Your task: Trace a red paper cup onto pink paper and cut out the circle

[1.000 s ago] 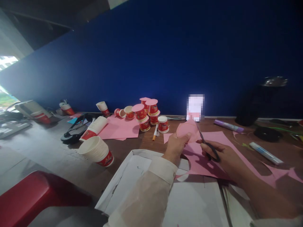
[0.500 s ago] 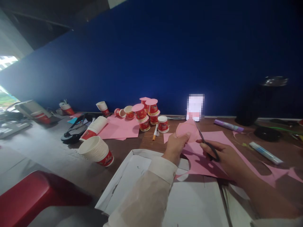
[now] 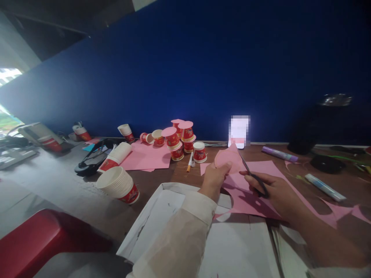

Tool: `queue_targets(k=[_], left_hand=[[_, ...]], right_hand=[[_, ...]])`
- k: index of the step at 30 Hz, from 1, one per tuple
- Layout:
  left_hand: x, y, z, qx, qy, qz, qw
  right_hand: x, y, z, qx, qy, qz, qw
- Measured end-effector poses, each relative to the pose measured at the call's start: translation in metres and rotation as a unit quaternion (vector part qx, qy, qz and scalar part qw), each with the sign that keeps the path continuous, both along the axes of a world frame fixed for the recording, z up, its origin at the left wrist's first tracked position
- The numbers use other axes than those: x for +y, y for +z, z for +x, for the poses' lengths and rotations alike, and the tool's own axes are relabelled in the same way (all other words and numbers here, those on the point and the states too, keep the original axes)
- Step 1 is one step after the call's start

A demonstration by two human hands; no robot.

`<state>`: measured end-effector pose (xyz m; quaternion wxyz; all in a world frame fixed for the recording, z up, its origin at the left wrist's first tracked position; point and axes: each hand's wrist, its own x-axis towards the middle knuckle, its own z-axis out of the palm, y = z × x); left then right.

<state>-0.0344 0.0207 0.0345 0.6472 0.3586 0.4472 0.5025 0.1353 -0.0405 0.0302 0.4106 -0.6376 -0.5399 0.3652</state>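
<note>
Pink piece (image 3: pixel 226 159) was gripped in left hand (image 3: pixel 213 180) above pink sheet (image 3: pixel 252 202); scissors (image 3: pixel 263 188) were held in right hand (image 3: pixel 274 190); rounding seemed part-done, surplus left; some cups (image 3: pixel 173 142) were disc-topped.

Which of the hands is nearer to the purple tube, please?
The right hand: it is in front of the purple tube, slightly to its left, while the left hand is farther left.
</note>
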Motion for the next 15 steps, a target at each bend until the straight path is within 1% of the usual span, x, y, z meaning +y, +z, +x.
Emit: queue_targets(k=[5,11,15], left_hand=[[0.0013,-0.0028,-0.0002,-0.008,0.001,-0.003,1.0],[0.0026,-0.0066,0.0003,-0.026,0.0,-0.001,1.0],[0.0036,-0.0083,0.0005,-0.027,0.004,0.003,1.0]], right_hand=[[-0.0016,0.0007,-0.0013,-0.01,0.001,-0.012,1.0],[-0.0003,-0.0027,0.0003,-0.018,0.002,-0.004,1.0],[-0.002,0.0025,-0.0023,-0.008,0.002,-0.005,1.0]])
